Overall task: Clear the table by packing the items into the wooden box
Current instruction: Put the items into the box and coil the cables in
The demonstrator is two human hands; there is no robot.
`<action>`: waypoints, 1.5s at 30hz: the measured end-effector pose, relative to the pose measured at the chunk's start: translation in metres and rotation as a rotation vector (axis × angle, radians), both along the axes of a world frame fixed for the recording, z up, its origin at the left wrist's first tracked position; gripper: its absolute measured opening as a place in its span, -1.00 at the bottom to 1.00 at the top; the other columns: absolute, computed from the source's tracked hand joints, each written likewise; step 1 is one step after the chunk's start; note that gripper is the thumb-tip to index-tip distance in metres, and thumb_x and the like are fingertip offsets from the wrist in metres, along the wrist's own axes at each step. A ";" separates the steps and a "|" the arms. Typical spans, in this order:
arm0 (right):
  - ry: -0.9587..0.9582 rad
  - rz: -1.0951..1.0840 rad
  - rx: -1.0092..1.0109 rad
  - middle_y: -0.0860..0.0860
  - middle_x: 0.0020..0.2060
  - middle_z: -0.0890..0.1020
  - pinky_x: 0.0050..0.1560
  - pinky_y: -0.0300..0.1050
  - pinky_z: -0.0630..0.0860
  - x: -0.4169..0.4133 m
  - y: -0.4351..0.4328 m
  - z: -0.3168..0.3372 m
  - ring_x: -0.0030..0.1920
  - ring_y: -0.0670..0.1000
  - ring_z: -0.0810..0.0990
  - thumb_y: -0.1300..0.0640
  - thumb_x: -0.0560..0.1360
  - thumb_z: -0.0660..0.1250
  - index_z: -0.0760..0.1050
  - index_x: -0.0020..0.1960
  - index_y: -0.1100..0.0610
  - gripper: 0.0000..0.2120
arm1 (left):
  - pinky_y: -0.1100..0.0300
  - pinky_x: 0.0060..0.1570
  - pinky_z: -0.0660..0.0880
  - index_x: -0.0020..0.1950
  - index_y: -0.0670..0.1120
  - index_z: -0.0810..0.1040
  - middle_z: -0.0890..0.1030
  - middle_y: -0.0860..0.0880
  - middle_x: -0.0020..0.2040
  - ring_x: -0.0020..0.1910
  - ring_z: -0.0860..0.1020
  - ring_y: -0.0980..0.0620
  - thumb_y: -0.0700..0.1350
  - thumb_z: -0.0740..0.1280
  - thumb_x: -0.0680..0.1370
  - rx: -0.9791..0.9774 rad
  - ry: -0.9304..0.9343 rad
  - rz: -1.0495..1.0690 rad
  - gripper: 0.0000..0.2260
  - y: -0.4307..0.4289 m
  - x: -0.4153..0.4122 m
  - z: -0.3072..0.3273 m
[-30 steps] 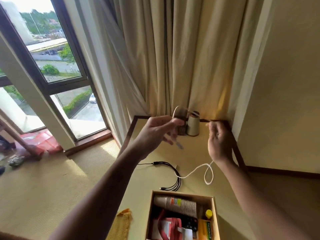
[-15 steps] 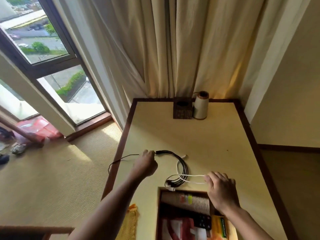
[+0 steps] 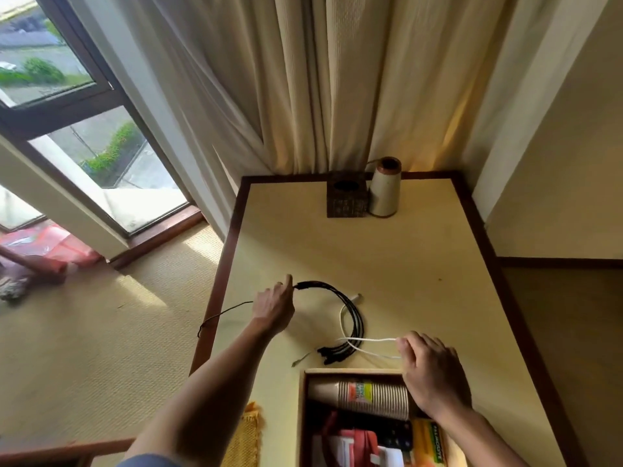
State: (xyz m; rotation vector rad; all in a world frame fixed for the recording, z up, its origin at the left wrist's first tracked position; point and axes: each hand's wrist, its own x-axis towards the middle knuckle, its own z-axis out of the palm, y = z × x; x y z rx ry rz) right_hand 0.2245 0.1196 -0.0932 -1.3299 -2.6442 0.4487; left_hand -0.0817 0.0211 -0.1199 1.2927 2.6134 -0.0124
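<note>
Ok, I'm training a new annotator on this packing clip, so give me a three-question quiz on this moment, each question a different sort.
1. True or false: the left hand is pinching the black cable.
2. Which item lies in the wooden box along its far wall? A) the stack of paper cups B) a glass bottle C) a folded towel
3. Fill in: the right hand holds the ____ cable, which crosses over the black one.

Key: 1 true; 2 A; 3 white.
</note>
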 end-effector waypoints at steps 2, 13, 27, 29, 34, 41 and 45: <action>0.025 -0.014 -0.016 -0.08 -0.27 0.61 -0.21 -0.09 0.27 0.000 0.001 0.001 -0.23 0.02 0.55 0.02 0.65 0.17 0.52 -0.16 -0.04 -0.75 | 0.01 -0.31 0.45 0.27 -0.09 0.37 0.62 -0.15 -0.07 -0.24 0.55 -0.15 -0.03 0.10 0.74 0.156 -0.035 0.031 -0.81 0.006 0.005 0.030; -0.057 -0.047 -0.187 -0.17 -0.22 0.53 -0.34 -0.28 0.25 0.003 -0.005 0.021 -0.28 -0.22 0.45 -0.11 0.69 -0.01 0.50 0.01 -0.10 -0.67 | 0.19 -0.34 0.59 -0.07 -0.04 0.65 0.66 0.07 -0.19 -0.26 0.64 0.15 0.00 0.43 0.60 0.747 -0.226 -0.029 -0.86 0.071 0.053 0.267; -0.083 -0.042 -0.206 -0.07 0.06 0.67 -0.05 -0.09 0.47 0.000 -0.001 0.028 -0.02 0.01 0.61 -0.07 0.65 0.00 0.56 0.05 -0.02 -0.64 | 0.12 -0.31 0.59 0.08 -0.02 0.58 0.67 -0.18 0.12 -0.21 0.63 -0.07 -0.26 0.20 0.66 1.139 -0.685 0.126 -0.79 0.165 0.104 0.388; -0.079 -0.056 -0.218 -0.07 0.02 0.68 -0.12 -0.12 0.45 0.001 -0.001 0.029 -0.11 -0.01 0.58 -0.05 0.65 0.00 0.57 0.06 -0.02 -0.63 | 0.09 -0.33 0.51 0.13 -0.04 0.56 0.65 -0.20 -0.01 -0.31 0.56 -0.01 -0.24 0.20 0.67 1.091 -0.812 0.224 -0.82 0.156 0.108 0.336; -0.027 -0.058 -0.217 -0.10 0.09 0.67 -0.02 -0.15 0.53 0.004 -0.002 0.029 0.00 -0.04 0.63 0.04 0.64 0.04 0.54 0.23 -0.07 -0.67 | 0.04 -0.15 0.54 0.05 -0.07 0.59 0.65 -0.10 -0.07 -0.16 0.59 -0.07 -0.34 0.31 0.54 0.820 -0.941 0.494 -0.79 0.103 0.107 0.178; -0.037 -0.058 -0.259 -0.06 -0.02 0.62 -0.06 -0.05 0.40 0.002 0.000 0.040 -0.11 0.01 0.46 -0.02 0.65 0.00 0.39 -0.09 -0.05 -0.76 | -0.01 -0.11 0.58 0.03 0.04 0.51 0.65 -0.19 0.12 -0.04 0.63 -0.17 -0.26 0.30 0.51 0.418 -0.798 0.689 -0.78 0.039 0.075 0.020; 0.020 -0.034 -0.178 -0.06 -0.15 0.60 -0.09 -0.04 0.30 0.006 0.012 0.050 -0.11 0.04 0.51 -0.09 0.65 0.07 0.32 -0.24 -0.06 -0.70 | -0.03 0.15 0.56 0.27 -0.08 0.45 0.56 -0.12 0.19 0.17 0.57 -0.18 -0.15 0.22 0.54 0.081 -0.561 0.434 -0.70 0.022 0.090 0.031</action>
